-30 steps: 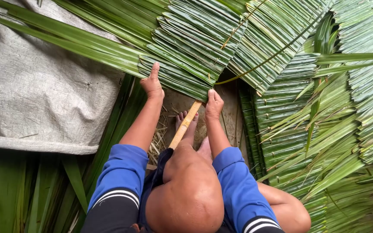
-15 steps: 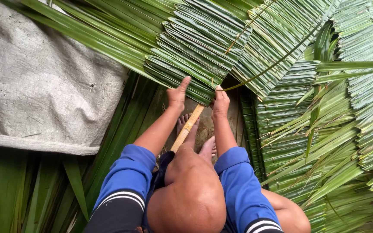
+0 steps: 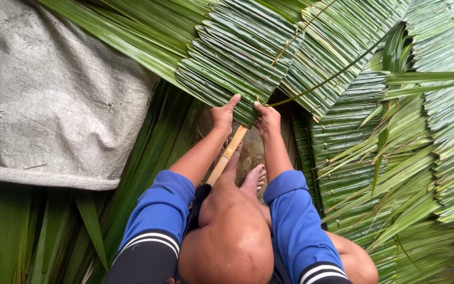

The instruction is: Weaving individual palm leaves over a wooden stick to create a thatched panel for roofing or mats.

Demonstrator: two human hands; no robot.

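1. Since a second ago the left hand (image 3: pixel 223 115) has slid in along the near edge of the leaf panel (image 3: pixel 237 58) towards the right hand (image 3: pixel 267 118); both now sit close together at the panel's near corner, either side of the stick (image 3: pixel 228 152)
2. Left hand: thumb up against the folded leaf ends, fingers curled under the edge, pinching the panel
3. Right hand: same grip, thumb on top of the leaf ends, fingers tucked beneath, just right of the stick
4. Stick: pale wood, runs from under the panel's near corner back towards the raised knee (image 3: pixel 227 236), passing between the forearms
5. Bare foot (image 3: pixel 253 179) rests on the ground beside the stick
6. More folded leaf panels (image 3: pixel 421 131) piled to the right; grey sack cloth (image 3: pixel 48 105) lies to the left, over loose long leaves (image 3: pixel 38 231)
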